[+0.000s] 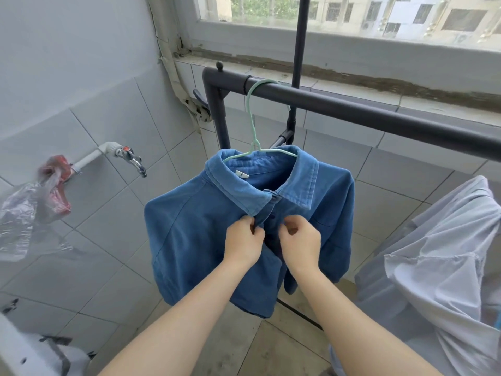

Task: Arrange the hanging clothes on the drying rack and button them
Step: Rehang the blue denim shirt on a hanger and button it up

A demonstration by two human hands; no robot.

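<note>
Now left hand (244, 238), right hand (300, 238) pinching soft blue denim shirt (195, 232) placket

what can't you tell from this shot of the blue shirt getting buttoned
- Blue shirt lower buttons: head view, hidden behind the left hand and right hand.
- White garment: cut off by the right edge.
- Collar label text: too small.
- Drying rack base: hidden behind the shirt.
</note>
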